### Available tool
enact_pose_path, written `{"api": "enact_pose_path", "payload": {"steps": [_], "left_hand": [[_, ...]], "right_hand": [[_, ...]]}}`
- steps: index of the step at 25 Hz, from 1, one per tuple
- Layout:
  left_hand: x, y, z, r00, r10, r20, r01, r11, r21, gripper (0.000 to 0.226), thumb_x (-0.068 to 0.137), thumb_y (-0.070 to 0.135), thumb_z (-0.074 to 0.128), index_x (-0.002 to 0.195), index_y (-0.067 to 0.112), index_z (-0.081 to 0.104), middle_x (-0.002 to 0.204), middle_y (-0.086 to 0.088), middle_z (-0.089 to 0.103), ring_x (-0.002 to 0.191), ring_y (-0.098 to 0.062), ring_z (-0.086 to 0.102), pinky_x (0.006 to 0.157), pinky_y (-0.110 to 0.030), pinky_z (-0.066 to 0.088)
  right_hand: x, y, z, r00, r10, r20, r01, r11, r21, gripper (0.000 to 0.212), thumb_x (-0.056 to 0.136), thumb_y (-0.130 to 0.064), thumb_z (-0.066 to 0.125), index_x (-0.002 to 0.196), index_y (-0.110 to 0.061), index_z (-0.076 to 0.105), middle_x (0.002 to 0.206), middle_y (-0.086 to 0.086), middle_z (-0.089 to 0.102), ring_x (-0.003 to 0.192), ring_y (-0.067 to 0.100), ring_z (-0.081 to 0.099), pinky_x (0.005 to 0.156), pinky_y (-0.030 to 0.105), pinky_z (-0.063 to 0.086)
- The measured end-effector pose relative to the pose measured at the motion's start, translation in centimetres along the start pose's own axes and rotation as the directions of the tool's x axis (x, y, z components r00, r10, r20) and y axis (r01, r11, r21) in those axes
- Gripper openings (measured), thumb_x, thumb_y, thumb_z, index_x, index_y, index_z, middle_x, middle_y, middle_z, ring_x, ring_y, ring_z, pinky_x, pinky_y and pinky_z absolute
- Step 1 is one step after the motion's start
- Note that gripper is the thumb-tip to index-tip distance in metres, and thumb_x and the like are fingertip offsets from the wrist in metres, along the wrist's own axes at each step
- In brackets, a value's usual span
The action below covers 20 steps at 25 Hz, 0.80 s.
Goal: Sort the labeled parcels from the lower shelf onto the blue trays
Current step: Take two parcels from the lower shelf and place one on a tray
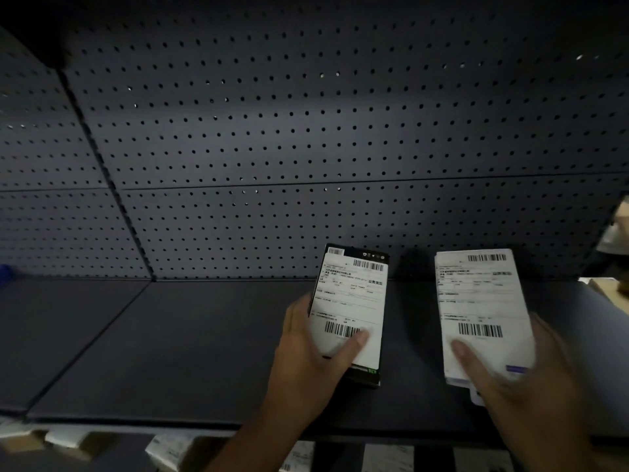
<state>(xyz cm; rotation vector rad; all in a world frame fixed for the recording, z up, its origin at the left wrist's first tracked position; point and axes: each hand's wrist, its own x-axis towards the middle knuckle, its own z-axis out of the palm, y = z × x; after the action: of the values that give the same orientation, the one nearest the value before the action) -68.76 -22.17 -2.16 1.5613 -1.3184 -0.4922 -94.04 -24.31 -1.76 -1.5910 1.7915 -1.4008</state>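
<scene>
Dark pegboard (306, 131) was seen behind the shelf (170, 335). A black labeled parcel (350, 301) was gripped in the left hand (306, 352), a white labeled parcel (483, 301) in the right hand (517, 386), thumbs pressed on top. Mis-sorting could be caused by misreading in the dim light.

Print on the black parcel (350, 301) and white parcel (483, 308) is unreadably blurred.

Dim light falls on a dark pegboard wall (306, 131) behind a dark grey shelf (170, 342).
</scene>
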Motion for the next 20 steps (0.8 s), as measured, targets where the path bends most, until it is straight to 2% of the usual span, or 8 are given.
{"api": "enact_pose_path", "payload": {"steps": [2,3,6,9,12,14,17,20], "left_hand": [[0.3,0.7,-0.2,1.000,0.001,0.024,0.001,0.996,-0.092,0.077,0.070,0.060,0.084,0.136,0.043,0.047,0.129,0.024,0.061,0.116,0.008,0.059,0.095,-0.020,0.055],[0.5,1.1,-0.5,1.000,0.001,0.031,0.003,0.991,-0.131,0.068,0.072,0.058,0.084,0.130,0.048,0.050,0.124,0.025,0.065,0.113,0.008,0.061,0.092,-0.019,0.056],[1.0,2.2,-2.4,1.000,0.009,0.012,-0.006,0.974,-0.227,0.050,0.078,0.051,0.083,0.120,0.049,0.055,0.117,0.033,0.068,0.105,0.009,0.066,0.082,-0.011,0.055],[0.6,2.3,-5.6,0.998,-0.001,-0.068,-0.019,0.955,-0.296,0.052,0.081,0.046,0.079,0.128,0.035,0.057,0.117,0.025,0.072,0.106,0.003,0.069,0.085,-0.013,0.055],[-1.1,1.5,-10.3,0.989,-0.044,-0.141,-0.005,0.946,-0.324,0.054,0.084,0.044,0.074,0.133,0.030,0.056,0.120,0.017,0.074,0.111,-0.004,0.071,0.092,-0.026,0.058],[-2.8,0.4,-14.1,0.974,-0.070,-0.215,-0.002,0.949,-0.316,0.050,0.087,0.042,0.071,0.134,0.031,0.056,0.119,0.017,0.075,0.110,-0.005,0.071,0.090,-0.025,0.058],[-5.5,-1.3,-20.4,0.942,-0.129,-0.310,0.021,0.944,-0.330,0.040,0.093,0.028,0.069,0.132,0.031,0.060,0.118,0.014,0.076,0.109,-0.008,0.072,0.083,-0.022,0.058],[-8.5,-3.2,-27.7,0.909,-0.177,-0.378,0.049,0.945,-0.323,0.042,0.094,0.023,0.067,0.134,0.029,0.062,0.121,0.006,0.076,0.113,-0.018,0.071,0.091,-0.040,0.058]], "right_hand": [[-0.1,0.0,0.2,0.999,0.036,-0.010,-0.034,0.989,0.142,0.064,0.071,-0.031,0.090,0.127,-0.026,0.060,0.119,0.003,0.068,0.099,0.021,0.067,0.076,0.037,0.058],[-0.2,-0.1,0.4,0.996,0.088,-0.010,-0.084,0.973,0.216,0.064,0.075,-0.029,0.088,0.132,-0.028,0.058,0.120,0.004,0.069,0.097,0.019,0.066,0.069,0.029,0.054],[-0.3,-0.9,1.0,0.985,0.166,-0.048,-0.142,0.935,0.325,0.067,0.080,-0.030,0.084,0.140,-0.024,0.055,0.124,0.004,0.068,0.094,0.015,0.062,0.064,0.018,0.041],[-0.4,-2.9,1.9,0.988,0.157,-0.006,-0.142,0.908,0.393,0.062,0.084,-0.033,0.079,0.141,-0.032,0.054,0.107,-0.011,0.065,0.085,0.001,0.059,0.065,0.022,0.044],[-1.6,-5.6,4.4,0.985,0.137,0.109,-0.170,0.896,0.409,0.052,0.088,-0.033,0.076,0.136,-0.036,0.058,0.097,-0.018,0.066,0.094,0.014,0.065,0.080,0.039,0.054],[-3.5,-8.0,6.6,0.971,0.091,0.220,-0.180,0.887,0.426,0.042,0.090,-0.033,0.073,0.130,-0.037,0.062,0.095,-0.022,0.069,0.092,0.011,0.067,0.079,0.034,0.051],[-7.5,-12.0,10.1,0.925,0.016,0.380,-0.200,0.870,0.451,0.032,0.092,-0.032,0.071,0.123,-0.034,0.067,0.094,-0.017,0.074,0.089,0.009,0.069,0.069,0.027,0.049],[-12.2,-16.8,14.1,0.872,-0.059,0.486,-0.204,0.858,0.471,0.030,0.093,-0.028,0.071,0.123,-0.027,0.068,0.094,-0.013,0.075,0.085,0.011,0.069,0.063,0.026,0.047]]}}
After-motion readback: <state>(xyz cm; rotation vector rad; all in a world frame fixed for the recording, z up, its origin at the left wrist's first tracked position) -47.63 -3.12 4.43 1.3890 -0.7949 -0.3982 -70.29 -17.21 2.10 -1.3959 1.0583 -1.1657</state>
